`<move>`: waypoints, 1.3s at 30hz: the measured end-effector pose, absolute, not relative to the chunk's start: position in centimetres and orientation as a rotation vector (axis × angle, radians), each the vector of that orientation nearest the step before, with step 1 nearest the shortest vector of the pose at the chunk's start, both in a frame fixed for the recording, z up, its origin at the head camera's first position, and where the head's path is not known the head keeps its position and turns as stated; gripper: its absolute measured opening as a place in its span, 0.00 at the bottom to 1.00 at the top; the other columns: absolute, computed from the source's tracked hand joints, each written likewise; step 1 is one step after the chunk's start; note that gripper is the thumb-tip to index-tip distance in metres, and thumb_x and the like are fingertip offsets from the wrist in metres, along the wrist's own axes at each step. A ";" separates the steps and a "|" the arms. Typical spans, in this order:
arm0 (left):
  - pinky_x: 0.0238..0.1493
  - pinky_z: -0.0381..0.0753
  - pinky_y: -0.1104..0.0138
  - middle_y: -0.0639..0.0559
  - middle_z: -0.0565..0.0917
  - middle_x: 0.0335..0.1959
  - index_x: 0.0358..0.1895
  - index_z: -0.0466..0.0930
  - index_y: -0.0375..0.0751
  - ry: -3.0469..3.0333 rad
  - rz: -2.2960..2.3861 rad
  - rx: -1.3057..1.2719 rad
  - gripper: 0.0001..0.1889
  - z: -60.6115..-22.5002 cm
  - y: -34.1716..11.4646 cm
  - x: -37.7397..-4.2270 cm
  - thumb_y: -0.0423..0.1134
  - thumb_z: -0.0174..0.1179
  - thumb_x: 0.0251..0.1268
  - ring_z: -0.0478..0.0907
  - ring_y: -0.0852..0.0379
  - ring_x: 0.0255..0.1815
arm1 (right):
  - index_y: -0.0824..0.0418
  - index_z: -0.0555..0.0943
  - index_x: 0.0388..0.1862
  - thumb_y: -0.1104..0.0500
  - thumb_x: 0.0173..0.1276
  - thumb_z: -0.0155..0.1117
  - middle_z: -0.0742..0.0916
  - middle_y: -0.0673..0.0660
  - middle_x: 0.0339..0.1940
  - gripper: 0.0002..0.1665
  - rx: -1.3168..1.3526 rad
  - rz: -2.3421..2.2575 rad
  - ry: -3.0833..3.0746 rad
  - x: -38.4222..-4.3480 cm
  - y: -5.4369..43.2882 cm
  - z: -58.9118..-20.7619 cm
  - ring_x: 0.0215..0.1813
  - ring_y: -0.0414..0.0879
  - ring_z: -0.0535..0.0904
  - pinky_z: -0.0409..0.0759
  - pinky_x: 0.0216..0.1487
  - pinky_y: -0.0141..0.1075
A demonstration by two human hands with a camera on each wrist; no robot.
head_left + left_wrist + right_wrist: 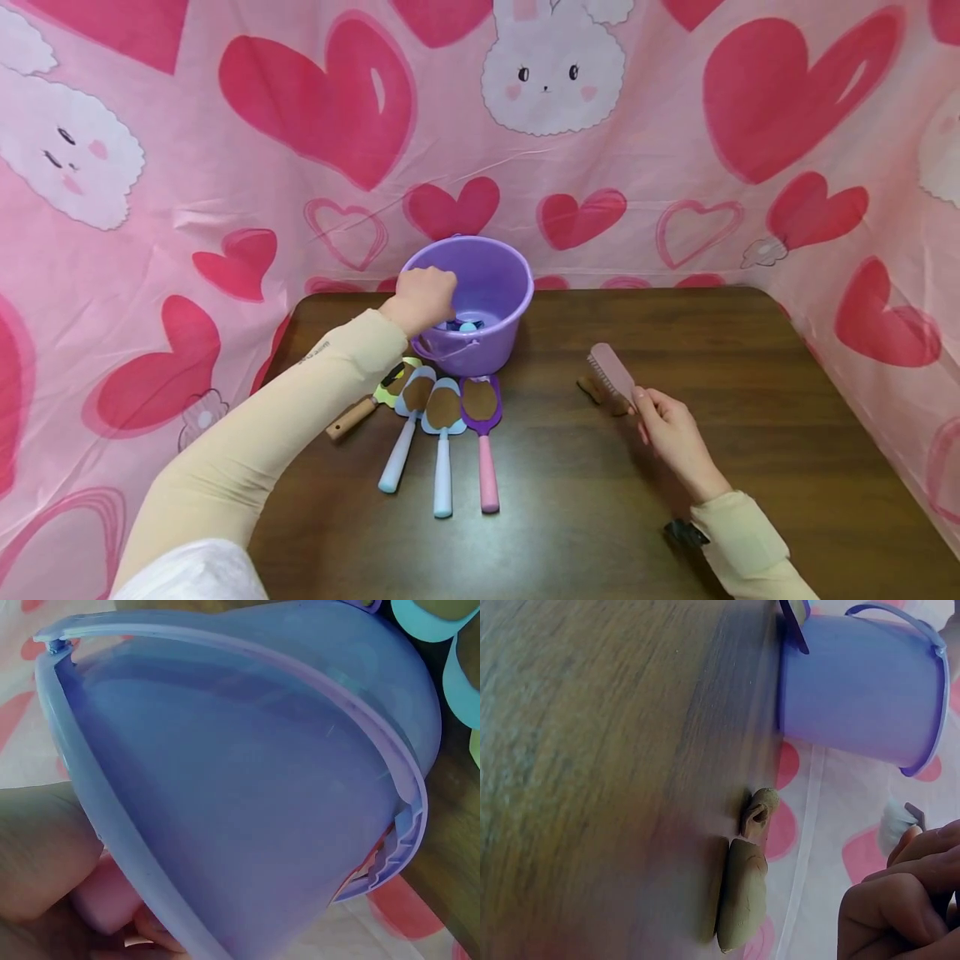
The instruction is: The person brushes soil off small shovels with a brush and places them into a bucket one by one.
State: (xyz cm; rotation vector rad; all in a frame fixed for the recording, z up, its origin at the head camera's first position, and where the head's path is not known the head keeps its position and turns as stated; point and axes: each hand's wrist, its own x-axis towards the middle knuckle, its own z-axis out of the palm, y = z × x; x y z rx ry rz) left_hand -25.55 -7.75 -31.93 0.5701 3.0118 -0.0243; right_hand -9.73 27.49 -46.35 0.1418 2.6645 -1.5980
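Note:
My left hand [422, 300] is a fist over the left rim of a purple bucket [480, 354]. In the left wrist view its fingers curl round a pink handle [109, 896] by the rim; the lower end of that tool is hidden. Small blue and dark things [467, 326] lie in the bucket's bottom. On the right, my right hand [678, 437] grips the handle end of a pink brush [615, 371], its pale bristles [895, 825] facing left. Under the brush a brown, wooden-looking piece [742, 896] lies on the table, with a holed end piece [759, 814] beside it.
In front of the bucket lie shovel-like tools with brown oval middles: two blue-rimmed, one [407, 425] beside another [443, 442], and a purple one with a pink handle [486, 450]. A wooden-handled yellow-green tool [363, 412] lies left. Heart-patterned cloth [630, 167] surrounds the dark table [570, 517].

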 end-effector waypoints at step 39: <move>0.22 0.78 0.48 0.49 0.74 0.16 0.22 0.71 0.45 3.334 0.409 0.660 0.18 -33.1 -9.0 -22.4 0.44 0.58 0.74 0.79 0.41 0.22 | 0.69 0.79 0.40 0.45 0.85 0.50 0.76 0.52 0.15 0.28 0.083 -1.540 2.638 -9.8 27.6 -46.3 0.12 0.42 0.67 0.68 0.14 0.37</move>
